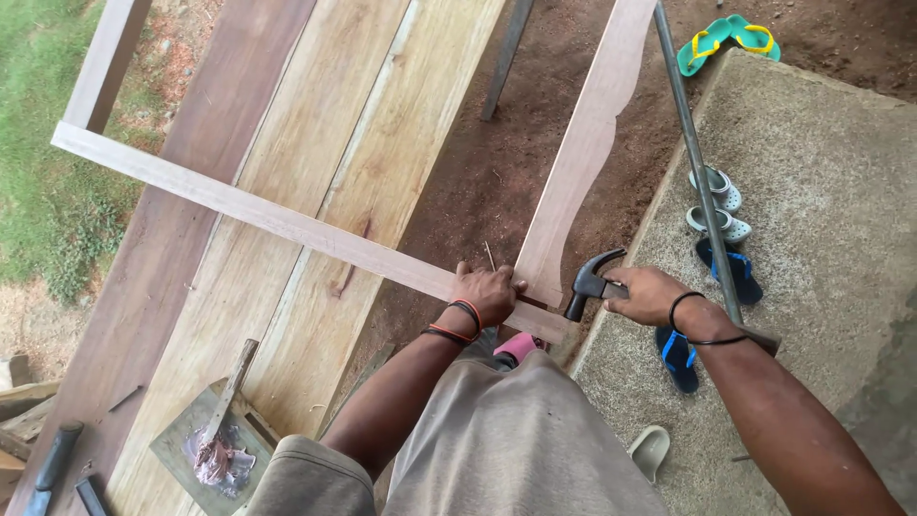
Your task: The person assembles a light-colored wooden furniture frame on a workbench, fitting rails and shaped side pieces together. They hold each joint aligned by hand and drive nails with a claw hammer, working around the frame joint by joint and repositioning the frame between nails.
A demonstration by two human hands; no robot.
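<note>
My left hand [489, 291] presses down on a long pale wooden rail [267, 218] where it meets a curved-edge board [581, 158] that runs away toward the top of the view. My right hand [652, 294] grips the handle of a black claw hammer [589, 279], its head just right of the joint. The rail crosses wide planks [315, 182] and joins another pale strip [107, 59] at its far left end.
A grey metal pipe [695, 158] leans across a concrete slab [821, 220]. Sandals and flip-flops [718, 205] lie along the slab's edge, a green pair [728, 38] farther off. A small board with glue and a stick [218, 440] rests on the planks at lower left.
</note>
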